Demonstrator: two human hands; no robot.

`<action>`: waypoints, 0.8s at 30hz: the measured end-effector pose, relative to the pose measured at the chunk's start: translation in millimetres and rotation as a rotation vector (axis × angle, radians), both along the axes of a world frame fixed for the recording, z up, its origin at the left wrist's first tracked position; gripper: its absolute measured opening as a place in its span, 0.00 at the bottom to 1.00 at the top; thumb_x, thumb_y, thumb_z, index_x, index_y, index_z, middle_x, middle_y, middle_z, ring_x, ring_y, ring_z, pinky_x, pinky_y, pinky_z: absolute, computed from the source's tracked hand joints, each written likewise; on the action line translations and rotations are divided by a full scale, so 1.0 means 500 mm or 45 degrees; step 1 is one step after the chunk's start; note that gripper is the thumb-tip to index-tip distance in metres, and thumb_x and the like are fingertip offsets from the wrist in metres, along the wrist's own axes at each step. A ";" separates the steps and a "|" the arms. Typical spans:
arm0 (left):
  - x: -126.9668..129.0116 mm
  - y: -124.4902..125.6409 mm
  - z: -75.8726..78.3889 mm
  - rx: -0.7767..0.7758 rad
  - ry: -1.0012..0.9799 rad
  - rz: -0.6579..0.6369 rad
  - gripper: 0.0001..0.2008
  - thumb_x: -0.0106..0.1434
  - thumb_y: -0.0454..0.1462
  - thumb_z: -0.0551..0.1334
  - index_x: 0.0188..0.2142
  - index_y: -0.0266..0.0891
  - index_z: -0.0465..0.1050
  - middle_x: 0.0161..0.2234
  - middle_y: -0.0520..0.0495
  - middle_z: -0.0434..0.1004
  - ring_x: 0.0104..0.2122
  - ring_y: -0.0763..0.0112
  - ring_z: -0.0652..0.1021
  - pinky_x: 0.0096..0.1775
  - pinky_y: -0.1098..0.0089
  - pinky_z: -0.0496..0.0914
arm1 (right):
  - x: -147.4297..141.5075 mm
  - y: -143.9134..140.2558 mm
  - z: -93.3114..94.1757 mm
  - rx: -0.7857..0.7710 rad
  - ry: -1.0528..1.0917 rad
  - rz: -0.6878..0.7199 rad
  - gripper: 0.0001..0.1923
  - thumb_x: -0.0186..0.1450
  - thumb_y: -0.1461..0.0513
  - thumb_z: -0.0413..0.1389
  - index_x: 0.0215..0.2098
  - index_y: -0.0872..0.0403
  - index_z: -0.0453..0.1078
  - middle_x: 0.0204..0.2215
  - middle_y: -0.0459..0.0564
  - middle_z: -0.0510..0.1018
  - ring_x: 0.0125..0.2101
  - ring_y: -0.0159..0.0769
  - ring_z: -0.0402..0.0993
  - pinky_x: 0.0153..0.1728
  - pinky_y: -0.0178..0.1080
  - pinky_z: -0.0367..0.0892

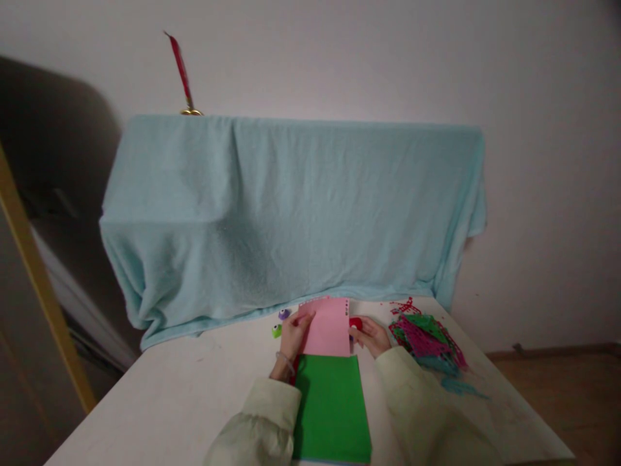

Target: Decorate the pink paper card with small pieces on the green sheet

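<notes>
A pink sheet of paper (326, 329) lies on the white table (194, 395), with small punched holes along its right edge. My left hand (292, 336) holds the sheet's left edge. My right hand (372, 334) grips a small red punch (356, 323) pressed against the sheet's right edge. A stack of green paper (331, 408) lies just below the pink sheet, between my two sleeves.
Two small punches, one purple (284, 314) and one green (276, 331), sit left of the pink sheet. A heap of cut pink, green and teal paper scraps (427, 340) lies at the right. A light blue blanket (291, 207) drapes over something behind the table.
</notes>
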State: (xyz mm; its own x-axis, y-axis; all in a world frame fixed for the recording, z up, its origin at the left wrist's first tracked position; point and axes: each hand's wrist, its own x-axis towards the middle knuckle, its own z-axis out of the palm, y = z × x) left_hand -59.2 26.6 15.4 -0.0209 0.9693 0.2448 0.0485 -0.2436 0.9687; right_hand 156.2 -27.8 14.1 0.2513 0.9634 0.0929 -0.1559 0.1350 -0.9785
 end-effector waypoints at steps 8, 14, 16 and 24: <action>-0.002 0.001 -0.001 -0.039 -0.036 -0.039 0.20 0.52 0.48 0.64 0.36 0.33 0.78 0.34 0.43 0.80 0.33 0.64 0.76 0.34 0.70 0.69 | 0.002 0.009 -0.016 0.014 0.002 -0.014 0.26 0.41 0.51 0.68 0.34 0.56 0.72 0.26 0.49 0.78 0.16 0.27 0.63 0.13 0.30 0.49; -0.001 0.000 0.000 -0.032 -0.025 -0.026 0.20 0.52 0.48 0.64 0.36 0.33 0.78 0.34 0.43 0.80 0.33 0.65 0.76 0.36 0.70 0.68 | 0.002 0.007 -0.010 0.019 0.012 -0.007 0.26 0.42 0.52 0.67 0.35 0.56 0.72 0.26 0.49 0.78 0.16 0.27 0.63 0.14 0.30 0.50; -0.002 0.000 -0.001 -0.031 -0.038 -0.029 0.21 0.51 0.48 0.64 0.37 0.33 0.78 0.34 0.43 0.80 0.33 0.65 0.76 0.36 0.70 0.68 | 0.002 0.005 -0.006 0.015 0.011 0.005 0.26 0.42 0.52 0.67 0.35 0.56 0.72 0.26 0.49 0.78 0.16 0.27 0.63 0.14 0.30 0.50; -0.006 0.014 -0.019 -0.025 -0.005 0.027 0.19 0.51 0.48 0.65 0.34 0.34 0.78 0.30 0.46 0.79 0.31 0.66 0.75 0.33 0.72 0.67 | 0.002 -0.005 0.004 0.077 -0.012 0.054 0.27 0.41 0.55 0.69 0.38 0.55 0.72 0.34 0.52 0.79 0.29 0.38 0.74 0.21 0.32 0.62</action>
State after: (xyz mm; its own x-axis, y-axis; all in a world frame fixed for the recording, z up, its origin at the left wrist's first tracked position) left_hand -62.2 33.4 5.8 -0.0422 0.9733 0.2258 0.0497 -0.2237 0.9734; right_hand 157.0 -30.2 16.3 0.2089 0.9659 0.1532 -0.1535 0.1871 -0.9703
